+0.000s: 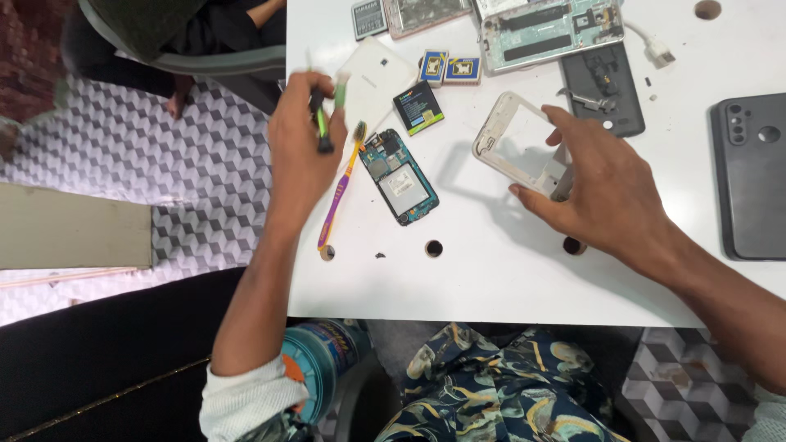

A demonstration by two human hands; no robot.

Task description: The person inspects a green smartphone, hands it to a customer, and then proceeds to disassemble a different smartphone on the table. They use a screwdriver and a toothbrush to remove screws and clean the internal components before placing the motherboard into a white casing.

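Two hands work over the white tabletop (508,278); left hand (299,151), raised with wrist bent, fingers clamped on a green-black screwdriver (321,119); right hand (606,192), palm down, fingers pinching a white phone frame (517,141) tilted just beside a bare circuit board (399,176).

There is just one view, from a camera on the person's head, looking steeply down and close over the white table (508,278). It takes in both forearms, the lap below, and patterned floor (164,172) on the left.
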